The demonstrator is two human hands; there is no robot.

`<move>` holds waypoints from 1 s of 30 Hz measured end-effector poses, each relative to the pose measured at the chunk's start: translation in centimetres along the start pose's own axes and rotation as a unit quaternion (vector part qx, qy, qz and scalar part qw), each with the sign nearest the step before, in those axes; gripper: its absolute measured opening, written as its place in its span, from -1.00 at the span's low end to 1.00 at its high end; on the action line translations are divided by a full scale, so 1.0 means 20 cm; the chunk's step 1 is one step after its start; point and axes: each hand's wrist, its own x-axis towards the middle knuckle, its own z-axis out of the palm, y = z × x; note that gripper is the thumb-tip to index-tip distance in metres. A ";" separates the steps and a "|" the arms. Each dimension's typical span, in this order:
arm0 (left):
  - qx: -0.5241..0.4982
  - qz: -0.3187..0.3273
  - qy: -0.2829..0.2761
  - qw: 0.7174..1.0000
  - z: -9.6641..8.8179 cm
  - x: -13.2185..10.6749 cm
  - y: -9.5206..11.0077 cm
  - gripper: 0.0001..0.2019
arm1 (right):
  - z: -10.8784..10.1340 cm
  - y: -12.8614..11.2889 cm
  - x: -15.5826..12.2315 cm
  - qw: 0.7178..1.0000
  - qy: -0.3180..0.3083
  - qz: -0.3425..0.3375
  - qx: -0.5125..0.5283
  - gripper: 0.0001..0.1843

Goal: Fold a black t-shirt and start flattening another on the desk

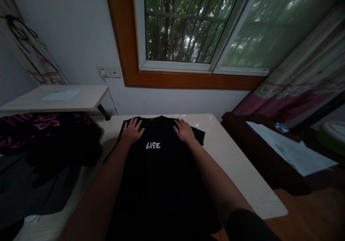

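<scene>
A black T-shirt [161, 183] lies spread on the pale table, collar toward the wall, with white lettering across its chest. My left hand [132, 131] rests flat on the shirt's left shoulder, fingers spread. On the opposite shoulder, beside the short sleeve, my right hand [184, 130] also lies flat with its fingers apart. Both palms press on the cloth without gripping it. The left sleeve is partly hidden by my left forearm, and the lower hem runs toward the bottom of the view.
Dark clothes [51, 151] are piled at the left, under a small raised shelf [54, 97] bearing a paper sheet. The table's [237, 165] right edge is near a dark wooden piece of furniture [269, 162] with a white sheet on it. A window stands behind.
</scene>
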 end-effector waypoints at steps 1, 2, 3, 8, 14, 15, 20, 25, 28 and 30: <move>0.000 0.001 0.001 1.000 0.00 0.00 0.00 -0.34 | 0.00 0.04 -0.01 1.000 0.000 0.009 -0.002 -0.39; 0.001 0.003 0.003 1.000 0.00 0.00 0.00 -0.34 | -0.01 0.09 -0.02 1.000 0.000 0.017 -0.005 -0.39; 0.001 0.005 0.005 1.000 0.00 0.00 0.00 -0.34 | -0.01 0.13 -0.04 1.000 0.001 0.023 -0.007 -0.39; 0.006 0.002 0.004 1.000 0.01 0.00 0.00 -0.33 | -0.04 0.33 -0.11 0.998 0.037 0.042 0.001 -0.45; 0.008 -0.001 -0.001 1.000 0.01 0.00 0.00 -0.34 | -0.09 0.45 -0.23 0.972 0.150 0.123 0.134 -0.56; 0.008 -0.001 -0.002 1.000 0.01 0.00 0.00 -0.34 | -0.10 0.46 -0.25 0.966 0.164 0.136 0.147 -0.55; 0.008 -0.005 -0.009 1.000 0.01 0.01 0.00 -0.33 | -0.14 0.48 -0.38 0.939 0.214 0.191 0.190 -0.48; 0.013 0.001 0.002 1.000 0.01 0.00 0.00 -0.34 | -0.18 0.45 -0.52 0.932 0.162 0.201 0.256 -0.47; 0.015 0.008 0.006 1.000 0.01 -0.01 0.00 -0.34 | -0.21 0.43 -0.58 0.926 0.138 0.209 0.284 -0.42; 0.016 0.008 0.005 1.000 0.00 -0.01 0.00 -0.35 | -0.22 0.42 -0.61 0.917 0.132 0.207 0.313 -0.41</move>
